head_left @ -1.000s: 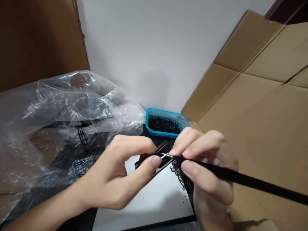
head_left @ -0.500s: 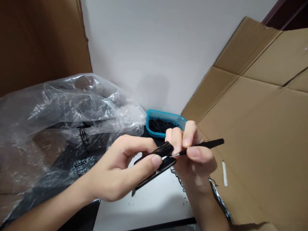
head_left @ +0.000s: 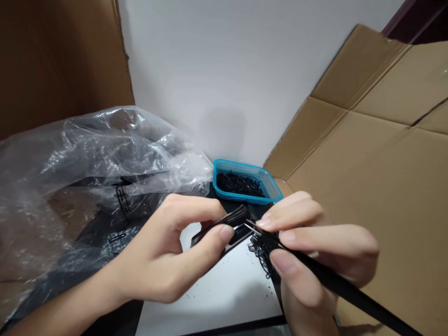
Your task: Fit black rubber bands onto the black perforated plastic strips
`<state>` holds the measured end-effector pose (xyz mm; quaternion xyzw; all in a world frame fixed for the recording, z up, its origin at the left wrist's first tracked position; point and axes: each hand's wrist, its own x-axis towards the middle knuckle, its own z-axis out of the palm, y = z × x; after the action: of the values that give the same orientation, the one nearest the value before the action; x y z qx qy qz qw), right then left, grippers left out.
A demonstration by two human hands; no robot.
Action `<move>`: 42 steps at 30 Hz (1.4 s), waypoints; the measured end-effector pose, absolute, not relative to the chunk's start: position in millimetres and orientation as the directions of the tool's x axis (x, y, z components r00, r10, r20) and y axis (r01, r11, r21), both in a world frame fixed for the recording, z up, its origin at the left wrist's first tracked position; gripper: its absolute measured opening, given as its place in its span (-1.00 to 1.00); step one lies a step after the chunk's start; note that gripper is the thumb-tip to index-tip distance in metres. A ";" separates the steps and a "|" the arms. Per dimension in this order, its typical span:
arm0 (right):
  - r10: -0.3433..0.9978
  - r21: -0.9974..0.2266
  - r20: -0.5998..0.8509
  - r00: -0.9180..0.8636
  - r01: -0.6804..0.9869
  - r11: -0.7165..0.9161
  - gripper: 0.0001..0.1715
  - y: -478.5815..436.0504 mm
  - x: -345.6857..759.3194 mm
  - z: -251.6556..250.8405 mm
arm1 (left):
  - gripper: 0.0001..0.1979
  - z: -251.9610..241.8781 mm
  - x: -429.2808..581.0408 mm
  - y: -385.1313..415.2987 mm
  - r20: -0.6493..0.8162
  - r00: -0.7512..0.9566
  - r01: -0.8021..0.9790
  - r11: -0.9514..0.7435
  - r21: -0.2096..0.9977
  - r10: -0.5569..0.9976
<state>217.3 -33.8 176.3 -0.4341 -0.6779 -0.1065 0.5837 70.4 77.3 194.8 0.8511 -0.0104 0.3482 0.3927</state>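
Note:
My left hand is closed round a glossy black plastic piece, with the thumb pressed on its near side. What the piece is, I cannot make out. A pair of black tweezers slants down to the right in my right hand, pinched between thumb and fingers. Its two thin pale tips are slightly apart at the right end of the black piece; contact is unclear. Beneath the hands, small black looped parts lie in a heap, partly covered by the right hand.
A blue basket with many thin black pieces stands against the white wall. Dark specks dot a white board below my hands. Clear plastic sheeting spreads along the left, and a cardboard panel rises on the right.
The tweezers have swung round, their handle now pointing down to the right. My right hand has moved right and its fingers have opened outward. The left hand has barely moved.

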 end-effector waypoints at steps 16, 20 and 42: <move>0.599 -0.487 0.796 0.083 0.674 0.555 -0.84 -38.1 218.0 187.9 | -0.72 194.7 67.9 78.0 0.623 0.749 -0.250 -0.773 0.583 0.227; 0.642 -0.607 0.753 0.143 0.528 0.594 -0.91 -33.1 221.4 187.3 | -0.72 195.0 67.6 78.6 0.613 0.760 -0.250 -0.775 0.580 0.214; 0.806 -0.760 0.577 0.134 -0.275 0.589 -0.84 -7.8 223.7 172.5 | -0.69 193.2 70.4 81.1 0.544 0.806 -0.300 -0.631 0.715 0.233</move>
<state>223.7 -7.8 172.5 -0.2469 -0.5373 0.3800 0.7113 70.4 81.1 193.2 0.8478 -0.0198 0.3110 0.4290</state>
